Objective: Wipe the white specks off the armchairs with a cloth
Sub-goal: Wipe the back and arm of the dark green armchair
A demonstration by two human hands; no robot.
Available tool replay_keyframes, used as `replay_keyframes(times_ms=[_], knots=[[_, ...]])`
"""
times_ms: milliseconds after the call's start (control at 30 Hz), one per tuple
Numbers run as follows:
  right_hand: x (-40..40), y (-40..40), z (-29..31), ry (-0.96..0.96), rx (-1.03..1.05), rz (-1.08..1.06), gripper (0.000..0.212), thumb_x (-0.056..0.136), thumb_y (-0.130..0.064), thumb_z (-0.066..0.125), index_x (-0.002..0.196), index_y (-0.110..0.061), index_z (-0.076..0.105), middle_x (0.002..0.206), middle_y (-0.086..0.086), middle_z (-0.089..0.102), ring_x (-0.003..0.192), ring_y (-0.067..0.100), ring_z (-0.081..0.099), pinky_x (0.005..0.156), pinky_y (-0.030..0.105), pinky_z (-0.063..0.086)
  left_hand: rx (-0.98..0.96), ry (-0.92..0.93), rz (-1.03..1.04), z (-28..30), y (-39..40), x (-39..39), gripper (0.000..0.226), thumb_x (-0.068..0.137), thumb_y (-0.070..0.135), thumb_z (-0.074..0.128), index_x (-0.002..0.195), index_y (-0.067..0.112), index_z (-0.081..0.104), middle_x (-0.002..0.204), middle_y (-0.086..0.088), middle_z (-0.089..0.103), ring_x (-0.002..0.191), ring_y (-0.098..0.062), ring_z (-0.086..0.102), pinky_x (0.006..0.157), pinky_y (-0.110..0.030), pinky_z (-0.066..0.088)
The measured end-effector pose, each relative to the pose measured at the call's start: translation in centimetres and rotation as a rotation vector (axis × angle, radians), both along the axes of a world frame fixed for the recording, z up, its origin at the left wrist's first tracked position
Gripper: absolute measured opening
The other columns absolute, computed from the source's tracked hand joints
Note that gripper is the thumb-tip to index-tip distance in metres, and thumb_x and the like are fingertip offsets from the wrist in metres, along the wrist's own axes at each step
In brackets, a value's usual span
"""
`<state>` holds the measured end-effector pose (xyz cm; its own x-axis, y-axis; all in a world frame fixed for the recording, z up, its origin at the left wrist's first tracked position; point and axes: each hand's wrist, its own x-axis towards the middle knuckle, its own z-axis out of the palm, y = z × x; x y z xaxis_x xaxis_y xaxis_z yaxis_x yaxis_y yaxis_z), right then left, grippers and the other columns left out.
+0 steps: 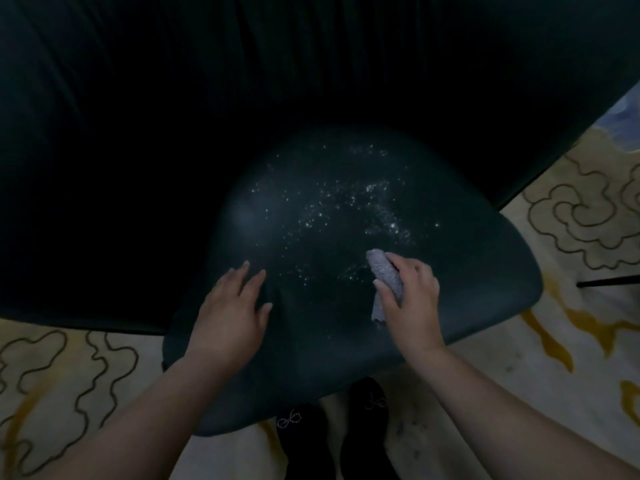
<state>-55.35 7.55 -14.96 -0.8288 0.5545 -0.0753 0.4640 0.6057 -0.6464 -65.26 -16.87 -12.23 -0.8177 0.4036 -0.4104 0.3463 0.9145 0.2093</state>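
Observation:
A dark teal armchair seat [311, 358] fills the middle of the head view, below its dark, shadowed backrest [242, 81]. White specks [346, 206] are scattered over the middle and far right of the seat. My right hand [412, 299] is shut on a bunched grey cloth [386, 271], pressed on the seat just below the specks. My left hand [232, 310] lies flat on the seat's left side, fingers spread, holding nothing.
A cream carpet [571, 220] with dark cloud outlines and yellow patches surrounds the chair. My two black shoes [332, 431] stand under the seat's front edge. A thin dark rod [609, 281] lies over the carpet at the right.

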Motion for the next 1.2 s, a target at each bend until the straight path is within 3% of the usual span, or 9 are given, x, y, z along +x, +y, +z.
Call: replay_keyframes(times_ms=[167,267,533,633,733,800,1000,1067,1200], knots=[[0.5,-2.3,-5.1,-0.067,0.142,-0.092,0.049,0.088,-0.009,0.064,0.135,-0.015,0.052,0.130,0.015,0.044,0.107,0.032,0.041,0.095,0.042,0.041,0.052,-0.044,0.105,-4.2,-1.6,1.2,0.061,0.098,0.042,0.041,0.152,0.027,0.019,0.162,0.001,0.002,0.148,-0.021,0.004,0.120,-0.038,0.012],[-0.1,-4.9,-6.6,0.011,0.180,-0.134,0.053,0.084,-0.002,0.063,0.135,-0.012,0.052,0.128,0.019,0.047,0.103,0.035,0.046,0.090,0.044,0.043,0.088,-0.017,0.101,-5.5,-2.3,2.2,0.063,0.097,0.039,0.045,0.153,0.026,0.018,0.162,0.001,0.000,0.148,-0.021,0.002,0.119,-0.038,0.014],[-0.7,-10.8,-7.2,0.101,0.223,0.359,0.059,0.075,-0.011,0.078,0.130,-0.018,0.058,0.119,0.015,0.058,0.098,0.033,0.055,0.081,0.040,0.052,0.161,0.002,0.128,-6.5,-2.3,2.7,0.062,0.096,0.036,0.047,0.152,0.026,0.021,0.162,0.002,0.000,0.148,-0.019,0.001,0.117,-0.037,0.013],[-1.2,-6.3,-7.5,0.043,0.223,0.192,0.045,0.087,-0.012,0.063,0.131,-0.015,0.057,0.123,0.017,0.054,0.103,0.035,0.051,0.089,0.042,0.048,0.170,0.010,0.128,-6.5,-3.0,2.5,0.061,0.095,0.035,0.050,0.151,0.027,0.026,0.162,0.000,0.006,0.148,-0.021,0.006,0.118,-0.039,0.016],[-1.6,-4.4,-7.3,0.077,0.235,-0.091,0.047,0.086,-0.002,0.063,0.132,-0.007,0.056,0.121,0.029,0.050,0.098,0.043,0.048,0.087,0.046,0.045,0.165,0.020,0.127,-6.6,-3.6,2.4,0.060,0.095,0.032,0.051,0.150,0.026,0.029,0.161,-0.001,0.009,0.147,-0.023,0.009,0.118,-0.041,0.018],[-2.0,-6.1,-7.1,0.059,0.180,-0.118,0.050,0.087,-0.006,0.062,0.136,-0.012,0.053,0.127,0.025,0.046,0.104,0.039,0.045,0.090,0.046,0.044,0.163,0.021,0.134,-6.7,-3.6,2.4,0.060,0.095,0.032,0.051,0.150,0.026,0.029,0.161,-0.001,0.009,0.147,-0.023,0.009,0.117,-0.040,0.018],[-2.4,-10.3,-7.9,0.090,0.189,0.484,0.047,0.090,-0.018,0.055,0.137,-0.024,0.052,0.130,0.015,0.050,0.112,0.028,0.045,0.095,0.030,0.041,0.147,0.051,0.136,-6.7,-3.2,2.7,0.062,0.094,0.033,0.053,0.150,0.025,0.029,0.161,-0.004,0.010,0.147,-0.024,0.008,0.117,-0.036,0.013],[-3.5,-7.4,-8.4,0.131,0.244,0.416,0.039,0.095,-0.032,0.044,0.132,-0.025,0.055,0.129,0.012,0.048,0.114,0.022,0.041,0.100,0.023,0.033,0.147,0.060,0.142,-6.7,-3.3,2.4,0.061,0.093,0.034,0.053,0.149,0.026,0.030,0.161,-0.003,0.010,0.147,-0.024,0.008,0.118,-0.039,0.016],[-5.4,-3.4,-7.4,0.060,0.224,0.043,0.046,0.090,-0.006,0.057,0.134,-0.018,0.055,0.129,0.021,0.044,0.110,0.037,0.040,0.094,0.042,0.040,0.152,0.044,0.182,-6.7,-3.7,1.9,0.059,0.095,0.031,0.052,0.150,0.026,0.029,0.161,-0.004,0.009,0.147,-0.025,0.008,0.117,-0.039,0.014]])
